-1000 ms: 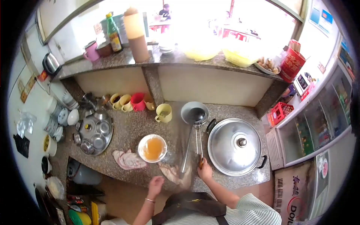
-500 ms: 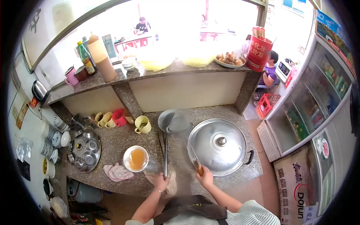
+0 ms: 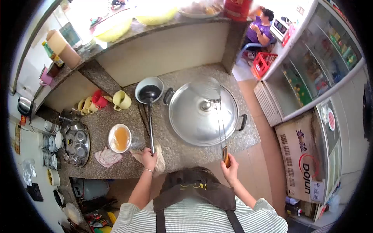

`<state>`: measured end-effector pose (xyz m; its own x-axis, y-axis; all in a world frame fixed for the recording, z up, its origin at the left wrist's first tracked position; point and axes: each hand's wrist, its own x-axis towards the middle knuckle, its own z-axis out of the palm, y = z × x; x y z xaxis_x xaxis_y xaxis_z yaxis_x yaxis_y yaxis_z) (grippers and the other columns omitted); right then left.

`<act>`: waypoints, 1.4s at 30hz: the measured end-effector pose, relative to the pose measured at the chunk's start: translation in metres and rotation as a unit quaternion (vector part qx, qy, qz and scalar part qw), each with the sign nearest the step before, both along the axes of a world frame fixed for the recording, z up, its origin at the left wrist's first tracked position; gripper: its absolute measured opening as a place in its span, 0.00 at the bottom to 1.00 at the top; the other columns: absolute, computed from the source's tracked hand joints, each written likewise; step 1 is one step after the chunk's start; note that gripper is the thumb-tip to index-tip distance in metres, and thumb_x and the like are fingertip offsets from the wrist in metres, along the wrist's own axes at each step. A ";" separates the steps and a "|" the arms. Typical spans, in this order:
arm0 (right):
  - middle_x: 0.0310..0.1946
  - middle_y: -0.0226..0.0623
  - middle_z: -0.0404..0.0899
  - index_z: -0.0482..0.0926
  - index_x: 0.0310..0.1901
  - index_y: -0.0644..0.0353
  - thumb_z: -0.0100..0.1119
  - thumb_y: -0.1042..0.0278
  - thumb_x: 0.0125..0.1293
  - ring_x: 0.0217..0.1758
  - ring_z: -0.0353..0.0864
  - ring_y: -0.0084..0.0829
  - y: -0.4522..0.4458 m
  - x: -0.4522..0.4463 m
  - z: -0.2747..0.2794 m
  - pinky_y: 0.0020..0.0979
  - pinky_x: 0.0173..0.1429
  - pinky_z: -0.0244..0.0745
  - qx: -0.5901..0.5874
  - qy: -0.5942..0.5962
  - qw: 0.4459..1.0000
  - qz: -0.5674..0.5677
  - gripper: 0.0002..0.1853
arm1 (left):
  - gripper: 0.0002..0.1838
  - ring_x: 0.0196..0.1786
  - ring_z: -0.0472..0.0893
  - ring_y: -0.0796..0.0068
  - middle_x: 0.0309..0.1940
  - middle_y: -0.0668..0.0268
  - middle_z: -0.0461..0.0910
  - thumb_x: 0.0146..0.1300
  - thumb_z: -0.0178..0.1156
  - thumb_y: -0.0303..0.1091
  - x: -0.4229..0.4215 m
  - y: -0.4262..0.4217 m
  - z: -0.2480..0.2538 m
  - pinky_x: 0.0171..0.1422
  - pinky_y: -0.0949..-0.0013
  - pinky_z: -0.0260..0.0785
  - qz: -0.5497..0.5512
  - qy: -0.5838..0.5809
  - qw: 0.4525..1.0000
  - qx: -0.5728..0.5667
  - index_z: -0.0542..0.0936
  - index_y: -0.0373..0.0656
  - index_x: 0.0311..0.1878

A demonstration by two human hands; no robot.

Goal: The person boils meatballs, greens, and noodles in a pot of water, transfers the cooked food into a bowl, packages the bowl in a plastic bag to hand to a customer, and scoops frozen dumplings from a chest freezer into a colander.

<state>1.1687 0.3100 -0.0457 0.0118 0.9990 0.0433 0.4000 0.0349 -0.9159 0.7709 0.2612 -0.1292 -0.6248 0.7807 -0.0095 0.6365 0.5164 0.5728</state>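
My left hand [image 3: 149,158] is closed on the end of a long metal ladle [image 3: 150,123], whose dark bowl rests in a grey bowl [image 3: 156,82]. The wooden handle of a wire strainer [image 3: 220,128] is in my right hand [image 3: 230,165]; its mesh, blurred, is over the domed lid [image 3: 190,116] of a large two-handled pan. A pair of dark chopsticks [image 3: 143,118] lies left of the ladle. Further left stands a white bowl [image 3: 112,142] of orange-brown liquid, and a cloth [image 3: 160,157] lies beside my left hand.
Yellow mug [image 3: 122,101], a red mug [image 3: 99,99] and a round tray of metal pots [image 3: 86,155] stand on the left. A raised ledge [image 3: 128,37] runs behind. At the right are a glass-door fridge [image 3: 311,66], a red crate [image 3: 264,64] and a seated person in purple.
My left hand has taken hold of the ladle. The strainer has left the grey bowl and moved right, over the pan lid. The view has turned right.
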 end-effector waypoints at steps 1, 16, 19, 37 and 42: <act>0.36 0.41 0.78 0.73 0.51 0.68 0.63 0.71 0.54 0.38 0.78 0.30 -0.001 0.011 -0.001 0.29 0.45 0.73 -0.023 0.037 0.999 -0.020 0.22 | 0.17 0.35 0.78 0.58 0.31 0.57 0.77 0.49 0.68 0.33 0.002 0.003 0.000 0.43 0.61 0.71 0.029 -0.057 0.998 -0.005 0.73 0.38 0.39; 0.32 0.25 0.72 0.72 0.53 0.69 0.61 0.76 0.58 0.32 0.68 0.14 -0.065 0.084 0.027 0.18 0.36 0.66 -0.055 0.118 0.971 -0.200 0.20 | 0.23 0.52 0.75 0.50 0.53 0.51 0.68 0.51 0.63 0.36 0.183 0.312 0.069 0.55 0.56 0.71 -0.361 0.052 0.931 -0.004 0.76 0.45 0.53; 0.28 0.23 0.70 0.71 0.53 0.68 0.57 0.76 0.61 0.26 0.65 0.13 -0.071 0.096 0.013 0.17 0.29 0.61 -0.050 0.125 0.971 -0.198 0.19 | 0.17 0.48 0.76 0.50 0.48 0.47 0.71 0.49 0.65 0.40 0.176 0.321 0.071 0.53 0.55 0.72 -0.390 0.075 0.918 0.021 0.80 0.45 0.42; 0.20 0.21 0.67 0.75 0.51 0.65 0.55 0.64 0.66 0.17 0.62 0.13 -0.014 0.066 0.054 0.19 0.20 0.56 -0.355 0.099 0.929 0.029 0.16 | 0.19 0.34 0.72 0.78 0.31 0.69 0.72 0.51 0.69 0.35 -0.119 0.105 0.347 0.39 0.74 0.65 -0.199 0.070 0.969 0.131 0.81 0.40 0.47; 0.20 0.45 0.70 0.74 0.36 0.67 0.57 0.61 0.60 0.23 0.74 0.34 0.021 0.053 0.078 0.40 0.31 0.68 -0.206 -0.248 0.945 0.049 0.14 | 0.17 0.32 0.71 0.75 0.31 0.66 0.73 0.52 0.67 0.33 -0.181 0.017 0.346 0.38 0.73 0.64 -0.152 0.195 0.968 0.040 0.81 0.39 0.46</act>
<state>1.2214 0.3314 0.0326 -0.0013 0.9279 -0.3728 0.7969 -0.2243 -0.5609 0.5898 0.2783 0.2165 -0.3098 0.9177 0.2485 0.9281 0.2351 0.2888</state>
